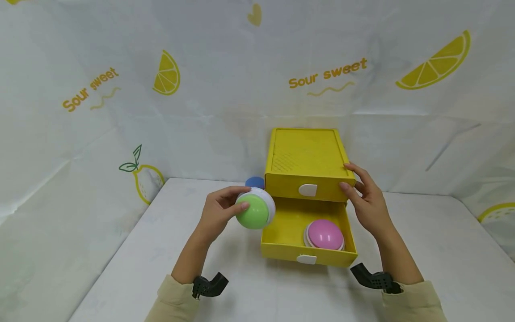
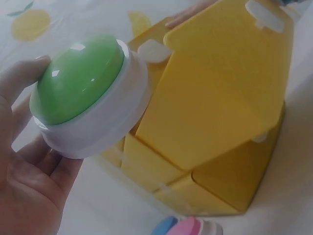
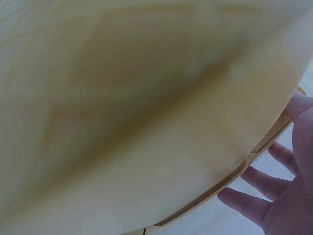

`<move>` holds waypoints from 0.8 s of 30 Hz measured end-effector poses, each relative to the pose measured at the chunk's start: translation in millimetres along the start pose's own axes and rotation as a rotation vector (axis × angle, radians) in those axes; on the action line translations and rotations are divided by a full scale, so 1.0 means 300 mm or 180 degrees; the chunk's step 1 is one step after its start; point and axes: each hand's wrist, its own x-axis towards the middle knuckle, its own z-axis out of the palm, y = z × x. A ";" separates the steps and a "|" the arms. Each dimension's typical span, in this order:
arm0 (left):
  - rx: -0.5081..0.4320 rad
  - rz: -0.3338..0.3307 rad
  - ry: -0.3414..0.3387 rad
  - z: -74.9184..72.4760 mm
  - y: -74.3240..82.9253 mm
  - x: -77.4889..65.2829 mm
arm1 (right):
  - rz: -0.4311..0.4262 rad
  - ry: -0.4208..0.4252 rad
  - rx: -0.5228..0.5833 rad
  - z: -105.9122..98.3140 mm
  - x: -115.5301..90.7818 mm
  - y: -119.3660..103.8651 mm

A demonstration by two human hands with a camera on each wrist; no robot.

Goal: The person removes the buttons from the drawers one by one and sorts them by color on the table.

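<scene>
By the drawer [image 1: 281, 251], called for a firm left hand [image 1: 216, 211] clamped on the green button [image 1: 256, 212], right hand [image 1: 370, 208] spread against the box [image 1: 307, 154].

In the head view, your green-and-white dome [image 1: 255, 209] hides the lower part of a blue object [image 1: 255, 182]. The front of the lower drawer [image 1: 281, 251] covers the pink dome's [image 1: 326, 235] near lower edge; the inside of the upper drawer [image 1: 281, 185] is out of sight. Your sleeves [image 1: 173, 299] run off the bottom edge. In the left wrist view, the left edge crops your left hand [image 2: 30, 183]. In the right wrist view, a yellowish expanse [image 3: 122, 112] is blurred; the right edge crops your right hand [image 3: 297, 191].
</scene>
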 end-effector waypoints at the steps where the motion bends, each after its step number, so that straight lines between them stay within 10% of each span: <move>1: 0.0033 -0.0045 0.0057 -0.010 -0.006 -0.008 | 0.0004 0.0000 -0.0010 0.000 0.000 0.000; 24: 0.0652 -0.1351 0.0207 -0.110 -0.236 -0.073 | -0.0019 -0.0013 0.0033 -0.001 0.000 0.004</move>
